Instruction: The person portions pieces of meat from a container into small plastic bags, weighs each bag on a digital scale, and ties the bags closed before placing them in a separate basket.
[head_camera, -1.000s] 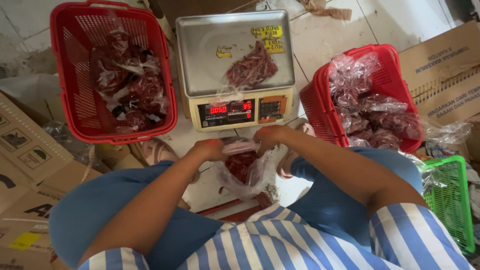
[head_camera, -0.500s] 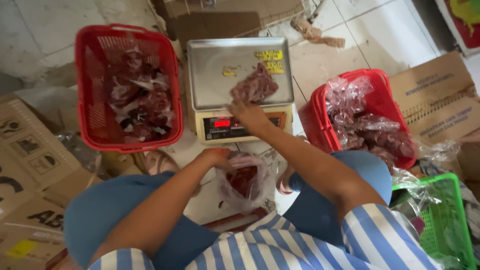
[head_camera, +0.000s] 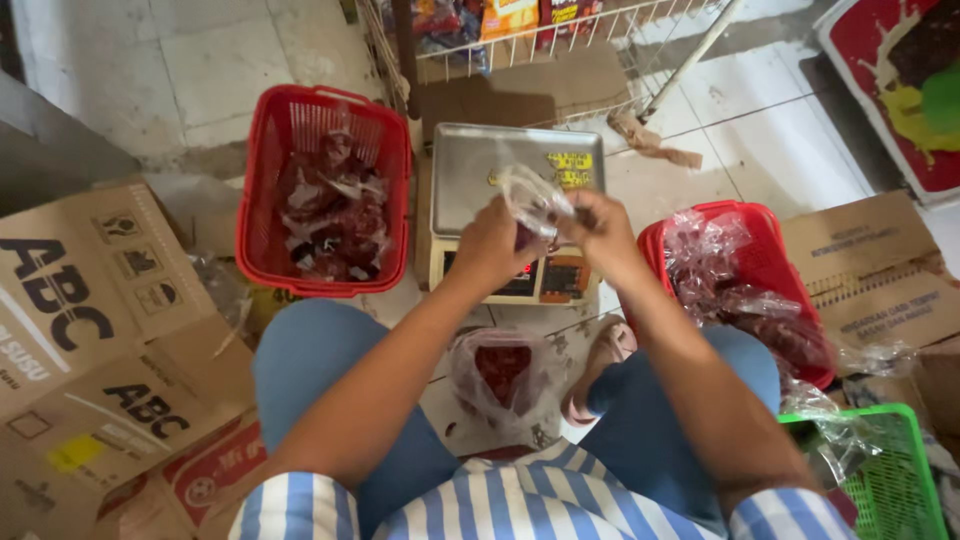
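Both hands are raised over the digital scale (head_camera: 520, 190) and are closed on a small clear plastic bag (head_camera: 535, 200): the left hand (head_camera: 495, 245) is gripped on its lower left part, and the right hand (head_camera: 597, 228) is pinched on its right edge. The bag is held above the scale's steel pan, just in front of the lit display; what is inside the bag cannot be made out. Below the forearms, between the knees clad in blue, a larger clear bag of dark red pieces (head_camera: 503, 375) is seen resting on the floor. To the left of the scale a red basket (head_camera: 262, 180) filled with packed bags of the same red stuff is placed, and to the right a second red basket (head_camera: 765, 245) with more such bags. A green basket (head_camera: 905, 480) is seen at the lower right, and cardboard boxes (head_camera: 100, 330) are stacked at the left.
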